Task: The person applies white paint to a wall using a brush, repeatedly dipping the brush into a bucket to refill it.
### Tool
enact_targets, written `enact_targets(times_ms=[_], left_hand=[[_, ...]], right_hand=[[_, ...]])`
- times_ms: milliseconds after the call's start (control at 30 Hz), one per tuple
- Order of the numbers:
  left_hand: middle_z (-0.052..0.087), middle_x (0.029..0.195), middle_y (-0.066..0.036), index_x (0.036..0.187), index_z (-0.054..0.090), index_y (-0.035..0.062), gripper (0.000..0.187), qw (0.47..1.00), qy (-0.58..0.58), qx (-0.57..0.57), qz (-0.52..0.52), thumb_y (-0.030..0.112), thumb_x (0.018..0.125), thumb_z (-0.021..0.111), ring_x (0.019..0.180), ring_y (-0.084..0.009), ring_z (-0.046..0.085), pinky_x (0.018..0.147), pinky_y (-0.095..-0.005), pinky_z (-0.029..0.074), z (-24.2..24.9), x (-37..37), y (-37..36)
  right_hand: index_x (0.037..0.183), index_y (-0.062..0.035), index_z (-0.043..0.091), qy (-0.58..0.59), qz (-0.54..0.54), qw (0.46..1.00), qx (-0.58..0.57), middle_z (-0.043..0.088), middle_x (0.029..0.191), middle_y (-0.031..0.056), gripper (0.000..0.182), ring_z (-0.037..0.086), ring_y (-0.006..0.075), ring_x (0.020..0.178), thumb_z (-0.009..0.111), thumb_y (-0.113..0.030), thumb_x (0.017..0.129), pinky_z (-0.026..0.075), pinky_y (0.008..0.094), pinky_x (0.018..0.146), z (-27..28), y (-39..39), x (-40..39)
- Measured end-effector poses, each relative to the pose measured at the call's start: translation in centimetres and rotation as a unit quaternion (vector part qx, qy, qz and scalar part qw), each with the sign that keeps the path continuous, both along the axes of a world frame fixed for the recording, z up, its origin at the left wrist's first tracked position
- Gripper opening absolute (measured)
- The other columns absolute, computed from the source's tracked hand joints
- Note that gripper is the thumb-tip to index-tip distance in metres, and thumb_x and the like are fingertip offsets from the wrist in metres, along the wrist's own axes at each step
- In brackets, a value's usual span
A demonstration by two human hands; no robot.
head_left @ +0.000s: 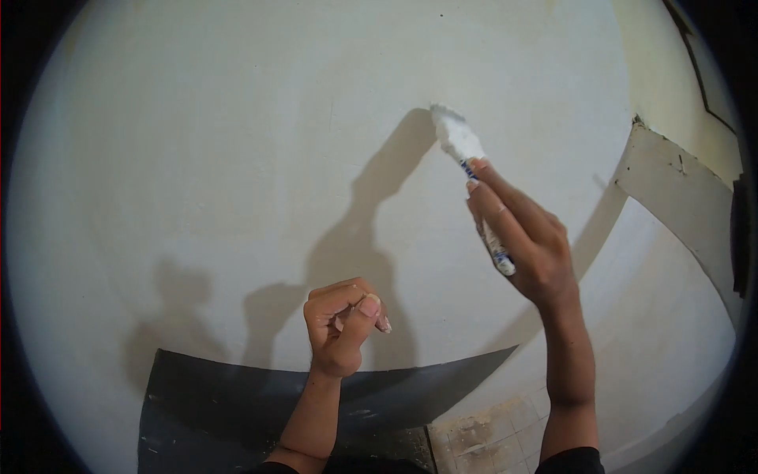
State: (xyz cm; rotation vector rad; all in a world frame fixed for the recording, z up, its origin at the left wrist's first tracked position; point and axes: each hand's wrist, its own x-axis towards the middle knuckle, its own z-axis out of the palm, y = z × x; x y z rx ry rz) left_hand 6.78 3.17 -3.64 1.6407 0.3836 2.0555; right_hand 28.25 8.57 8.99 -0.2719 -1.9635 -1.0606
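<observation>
My right hand [525, 229] grips a paintbrush [459, 136] by its handle, fingers closed along it. White paint coats the bristles, whose tip is at the pale wall [237, 158]; a dark shadow of hand and brush falls to its left. Lower down, in front of the wall, my left hand [343, 324] is curled into a loose fist with the thumb across the fingers. Whitish smears mark its fingertips, and I see no object in it.
A dark panel [213, 403] runs along the foot of the view below my left hand. Stained tiles [493, 438] lie to its right. On the right, a grey ledge [675, 170] juts out by a wall corner, with a white surface [655, 276] beneath it.
</observation>
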Motion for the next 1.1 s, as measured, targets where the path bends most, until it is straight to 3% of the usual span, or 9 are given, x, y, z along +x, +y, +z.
enact_targets(times_ms=[100,167,300,433,633,800,933,1033,1100], left_hand=[[0.062,0.063,-0.011,0.064,0.058,-0.0033,0.031,1.0,-0.015,-0.008,-0.014,0.005,0.094,0.057,0.055,-0.0128,0.057,0.053,-0.0271,0.047,-0.7,-0.4,0.0],[0.062,0.063,-0.011,0.064,0.058,-0.0034,0.03,1.0,-0.014,-0.007,-0.008,0.005,0.093,0.057,0.055,-0.013,0.056,0.053,-0.027,0.047,-0.8,-0.7,-0.2],[0.063,0.064,-0.012,0.063,0.057,-0.0037,0.03,1.0,-0.021,-0.008,-0.02,0.005,0.092,0.057,0.055,-0.0136,0.056,0.053,-0.0264,0.046,-1.3,-0.8,-0.3],[0.063,0.064,-0.013,0.063,0.056,-0.0039,0.03,0.999,-0.031,-0.03,-0.031,0.006,0.091,0.057,0.055,-0.014,0.056,0.053,-0.0262,0.046,-1.9,-0.4,-0.2],[0.063,0.065,-0.014,0.062,0.055,-0.0032,0.031,0.997,-0.036,-0.039,-0.062,0.006,0.091,0.057,0.055,-0.0145,0.056,0.053,-0.0269,0.046,-3.0,1.3,0.1],[0.062,0.065,-0.014,0.062,0.052,-0.0036,0.033,0.996,-0.038,-0.036,-0.077,0.007,0.092,0.057,0.055,-0.0164,0.057,0.051,-0.0284,0.046,-3.5,1.9,-0.4],[0.061,0.064,-0.015,0.062,0.05,-0.0037,0.033,0.995,-0.053,-0.008,-0.08,0.006,0.093,0.057,0.054,-0.0182,0.057,0.049,-0.0285,0.045,-3.8,1.0,-0.6],[0.061,0.064,-0.015,0.061,0.05,-0.003,0.033,0.994,-0.08,0.009,-0.078,0.006,0.093,0.057,0.053,-0.0181,0.057,0.049,-0.028,0.045,-3.3,0.9,-0.9],[0.061,0.063,-0.014,0.061,0.05,-0.0026,0.034,0.994,-0.08,0.01,-0.079,0.006,0.093,0.057,0.053,-0.0177,0.056,0.049,-0.0278,0.045,-3.0,0.8,-1.0]], right_hand=[[0.111,0.0044,0.063,-0.109,-0.046,0.991,-0.068,0.063,0.127,0.0287,0.029,0.073,0.0345,0.104,0.069,-0.006,0.084,0.063,0.035,0.074,-3.7,0.1,-0.7],[0.11,0.0035,0.062,-0.154,-0.06,0.986,-0.031,0.061,0.129,0.0307,0.028,0.072,0.0348,0.107,0.065,-0.01,0.086,0.063,0.034,0.073,-8.0,0.4,-1.7],[0.112,0.002,0.062,-0.195,-0.009,0.971,-0.139,0.062,0.129,0.0297,0.027,0.073,0.0318,0.108,0.064,-0.009,0.087,0.063,0.033,0.071,-12.8,-1.9,-1.6],[0.113,0.0008,0.064,-0.134,0.053,0.947,-0.288,0.065,0.128,0.0254,0.027,0.072,0.0298,0.11,0.066,-0.005,0.087,0.063,0.0316,0.072,-12.8,-3.4,0.3],[0.107,0.0005,0.068,0.002,-0.018,0.994,-0.105,0.066,0.127,0.0231,0.02,0.072,0.0302,0.112,0.068,-0.002,0.088,0.062,0.0299,0.076,-9.9,-2.2,0.6],[0.114,0.0,0.063,-0.05,-0.041,0.988,-0.143,0.059,0.137,0.0265,0.027,0.068,0.0311,0.119,0.064,-0.004,0.088,0.062,0.0306,0.076,-14.0,-0.9,-0.4],[0.115,-0.0021,0.068,-0.099,0.007,0.96,-0.26,0.063,0.136,0.0195,0.029,0.072,0.0273,0.11,0.069,-0.004,0.086,0.064,0.0304,0.079,-17.0,-3.0,-0.8],[0.12,-0.0043,0.068,-0.117,-0.002,0.955,-0.271,0.063,0.136,0.0189,0.034,0.074,0.0278,0.106,0.069,-0.006,0.087,0.065,0.0314,0.076,-15.2,-2.3,-0.6],[0.118,-0.0041,0.07,-0.046,0.043,0.951,-0.302,0.067,0.13,0.019,0.032,0.076,0.0301,0.096,0.073,-0.004,0.086,0.066,0.0354,0.074,-12.6,-1.0,-0.4]])
